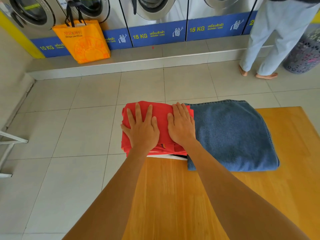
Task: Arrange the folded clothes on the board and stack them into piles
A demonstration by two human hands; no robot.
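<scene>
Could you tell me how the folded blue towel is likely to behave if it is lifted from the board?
The blue towel looks thick and looped, so it is probably floppy and would sag or unfold if lifted by one edge. Folded in several layers, it likely has some weight for its size. Its rough pile should resist sliding on the wooden board.

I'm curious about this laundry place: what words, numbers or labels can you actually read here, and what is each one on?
"10 KG": blue panel under the leftmost washer.
"15 KG": blue panel under the middle washer.
"15 KG": blue panel under the next washer.
"2": start of a number, cut off by a person's leg, on the far-right panel.
Thai script and small "WASHER" lines beside each weight: too small to read surely.
Orange bag: red logo and a line beneath, blurred.
</scene>
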